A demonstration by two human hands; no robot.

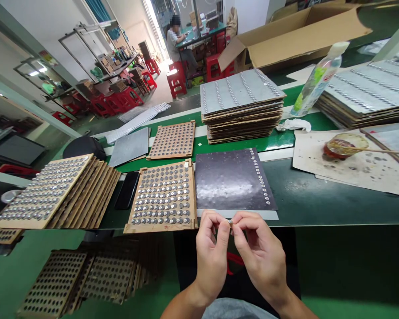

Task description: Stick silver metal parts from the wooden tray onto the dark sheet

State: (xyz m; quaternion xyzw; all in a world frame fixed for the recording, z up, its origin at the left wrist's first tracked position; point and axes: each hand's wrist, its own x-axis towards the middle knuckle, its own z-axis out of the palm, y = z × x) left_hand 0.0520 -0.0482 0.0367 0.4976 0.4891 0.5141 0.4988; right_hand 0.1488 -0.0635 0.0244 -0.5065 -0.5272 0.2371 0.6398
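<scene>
My left hand [212, 252] and my right hand [261, 252] meet at the fingertips just below the table's front edge, both pinched round a tiny metal part [231, 223] held between them. Right above them lies a dark sheet [226, 181] with a column of small metal discs [261, 179] along its right side. To its left sits a wooden tray [162, 197] whose holes hold rows of the same discs.
A fanned stack of filled trays [53, 195] and a phone [127, 189] lie left. Stacked grey sheets [241, 104], a bottle [315, 79], a dish [344, 145] on stained paper and a cardboard box [292, 35] stand behind. Empty trays [83, 279] rest below; a person [177, 42] sits far back.
</scene>
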